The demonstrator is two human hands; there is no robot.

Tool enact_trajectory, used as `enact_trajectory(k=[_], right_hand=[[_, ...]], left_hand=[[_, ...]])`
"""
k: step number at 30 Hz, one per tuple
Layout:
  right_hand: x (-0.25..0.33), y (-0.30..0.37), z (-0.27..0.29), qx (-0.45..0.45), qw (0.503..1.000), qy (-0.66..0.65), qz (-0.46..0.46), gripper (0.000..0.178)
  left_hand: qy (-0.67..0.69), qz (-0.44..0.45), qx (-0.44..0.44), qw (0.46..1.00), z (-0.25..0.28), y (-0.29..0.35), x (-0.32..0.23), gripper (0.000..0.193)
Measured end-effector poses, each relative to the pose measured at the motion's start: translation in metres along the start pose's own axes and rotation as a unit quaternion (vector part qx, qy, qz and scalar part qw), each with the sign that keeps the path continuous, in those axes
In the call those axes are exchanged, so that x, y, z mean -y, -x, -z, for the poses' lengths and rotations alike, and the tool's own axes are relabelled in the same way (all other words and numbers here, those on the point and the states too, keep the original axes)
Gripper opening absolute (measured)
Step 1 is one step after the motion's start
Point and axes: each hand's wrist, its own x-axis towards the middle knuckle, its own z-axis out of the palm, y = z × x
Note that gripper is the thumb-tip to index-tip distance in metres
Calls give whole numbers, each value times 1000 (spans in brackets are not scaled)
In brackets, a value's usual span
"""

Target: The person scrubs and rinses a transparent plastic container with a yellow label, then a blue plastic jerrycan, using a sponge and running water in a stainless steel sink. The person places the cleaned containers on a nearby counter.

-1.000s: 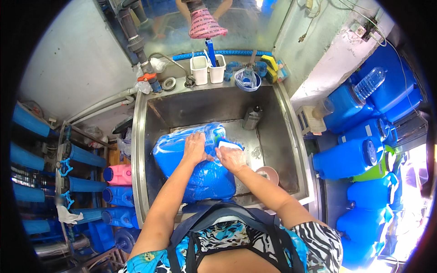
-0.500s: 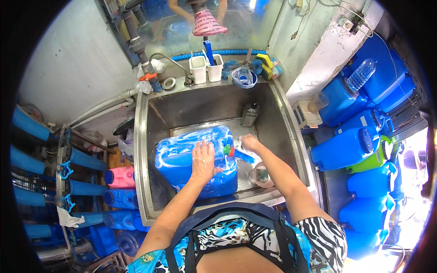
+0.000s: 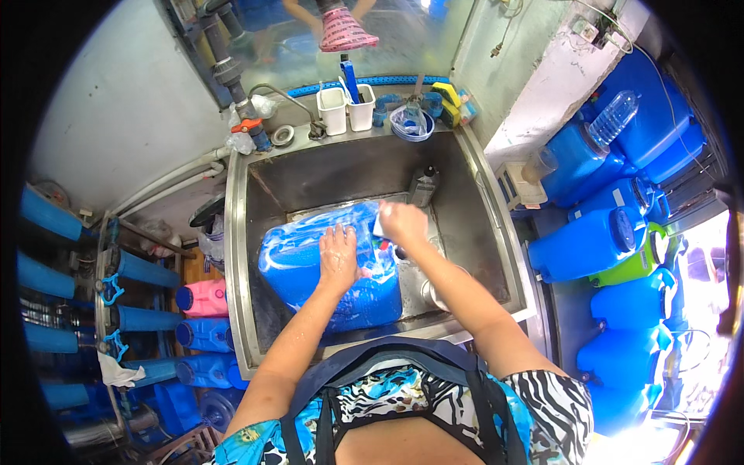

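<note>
A large blue plastic jerrycan lies on its side in the metal sink, streaked with white suds. My left hand rests flat on its top face, fingers stretched out. At the jerrycan's right end, my right hand is closed, with a small white edge showing beside its fingers; what it holds is mostly hidden. Close below that hand a bit of red shows on the jerrycan's cap area. A round clear container sits on the sink floor, partly covered by my right forearm.
The steel sink surrounds the jerrycan, and a dark bottle stands at its back. White holders, a blue-rimmed bowl and sponges line the back ledge. Blue jerrycans are stacked at right; a pink one is at left.
My right hand has moved left and up, onto the jerrycan's upper right end. The left hand stays on the jerrycan, which appears slightly shifted along with the whole view.
</note>
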Motion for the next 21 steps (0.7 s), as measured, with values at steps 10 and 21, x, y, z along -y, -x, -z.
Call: enact_trajectory(k=[10, 21], right_hand=[[3, 44, -13, -17, 990, 53, 131, 51], [3, 19, -34, -214, 962, -16, 166, 39]], left_hand=[[-2, 13, 10, 1000, 1, -7, 8, 105], [12, 8, -3, 1000, 0, -9, 11, 106]])
